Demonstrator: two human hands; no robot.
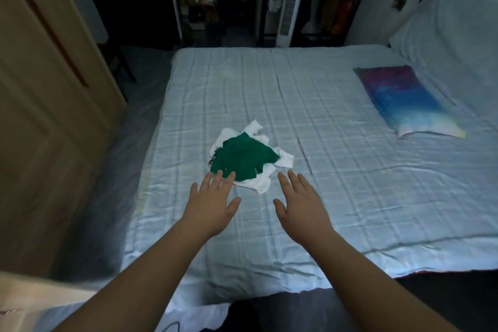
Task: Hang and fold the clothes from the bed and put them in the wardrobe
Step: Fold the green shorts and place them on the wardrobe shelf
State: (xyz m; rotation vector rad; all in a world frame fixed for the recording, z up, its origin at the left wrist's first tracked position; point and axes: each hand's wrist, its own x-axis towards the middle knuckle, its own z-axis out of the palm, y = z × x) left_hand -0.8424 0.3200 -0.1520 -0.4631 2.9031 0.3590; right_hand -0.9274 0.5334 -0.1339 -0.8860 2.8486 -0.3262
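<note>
Reaching with fingers spread and holding nothing, a person's left hand (213, 203) and right hand (301, 203) near crumpled clothes (242, 160) toward the bed's (350, 170) near-left corner; gripping the green top likely comes next.

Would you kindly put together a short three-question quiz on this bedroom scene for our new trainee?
1. True or false: the left hand and the right hand both have straight fingers and hold nothing.
2. What lies on top of the white garment? A. green garment B. blue towel C. hanger
3. Fill in: the colourful pillow lies on the bed to the pile's ____ side.
Key: 1 true; 2 A; 3 right.
</note>
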